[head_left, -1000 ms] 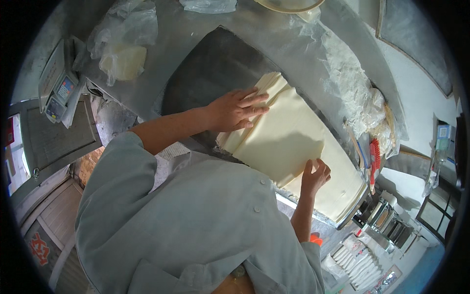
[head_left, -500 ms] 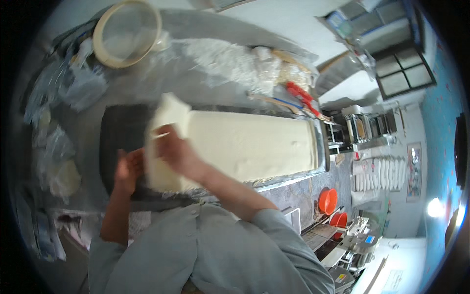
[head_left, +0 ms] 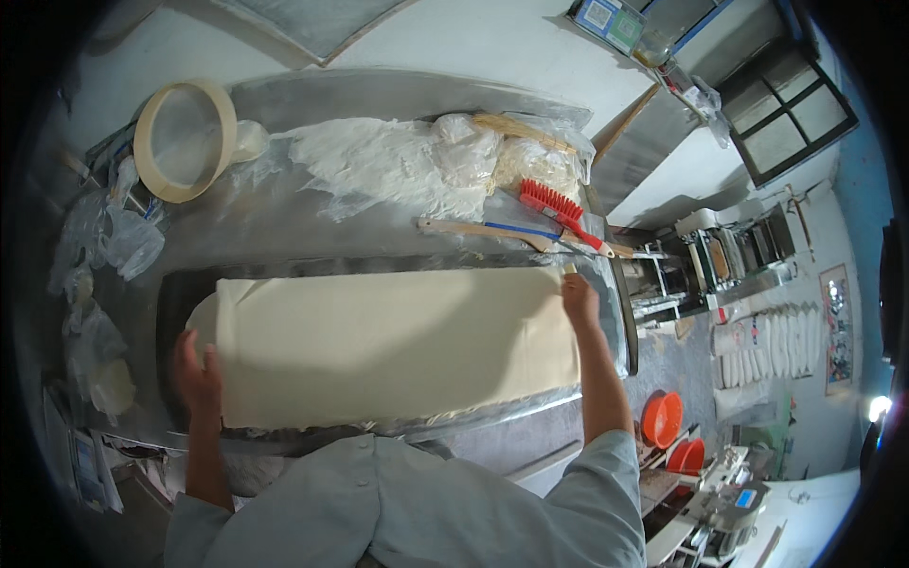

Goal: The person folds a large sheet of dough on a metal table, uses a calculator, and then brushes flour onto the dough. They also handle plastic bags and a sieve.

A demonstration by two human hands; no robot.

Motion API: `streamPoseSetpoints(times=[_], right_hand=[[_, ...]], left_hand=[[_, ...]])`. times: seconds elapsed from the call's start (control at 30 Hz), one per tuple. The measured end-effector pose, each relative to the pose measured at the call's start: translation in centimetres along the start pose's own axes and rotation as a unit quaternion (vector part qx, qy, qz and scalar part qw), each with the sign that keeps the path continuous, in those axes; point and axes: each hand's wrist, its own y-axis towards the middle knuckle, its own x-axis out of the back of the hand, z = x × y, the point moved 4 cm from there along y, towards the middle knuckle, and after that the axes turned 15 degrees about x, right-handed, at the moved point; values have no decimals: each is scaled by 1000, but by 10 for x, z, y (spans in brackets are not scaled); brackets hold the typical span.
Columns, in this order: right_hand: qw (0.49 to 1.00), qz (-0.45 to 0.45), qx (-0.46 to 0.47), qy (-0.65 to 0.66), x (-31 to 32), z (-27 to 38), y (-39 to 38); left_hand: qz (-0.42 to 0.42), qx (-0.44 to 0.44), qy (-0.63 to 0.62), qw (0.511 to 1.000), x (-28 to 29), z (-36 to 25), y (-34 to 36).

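A long pale dough sheet [head_left: 398, 331] lies folded in layers on a dark board [head_left: 175, 293] in front of me. At its right end my right hand [head_left: 579, 301] is closed on the edge of the upper layer, near the far corner. My left hand [head_left: 197, 374] is beside the folded left end, thumb and fingers apart, slightly blurred. Past that fold a rounded flap of dough [head_left: 201, 317] shows on the board, close to the left fingertips.
Beyond the board lie a red brush [head_left: 551, 201], a wooden stick [head_left: 464, 227] and a spread of white flour [head_left: 365, 156]. A round sieve [head_left: 227, 128] stands far left, near plastic bags [head_left: 133, 244]. Orange basins [head_left: 662, 418] sit lower right, beyond the table.
My right hand has moved from the left end to the right end, and an upper dough layer now covers the sheet. My left hand has shifted left and down. The view has shifted.
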Motion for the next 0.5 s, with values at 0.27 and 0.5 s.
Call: streamPoseSetpoints(times=[0.27, 0.5], right_hand=[[958, 52, 55, -276, -10, -173, 80], [925, 124, 154, -323, 4, -218, 175]], left_hand=[[116, -97, 205, 967, -77, -210, -97], [102, -68, 227, 966, -90, -200, -100]])
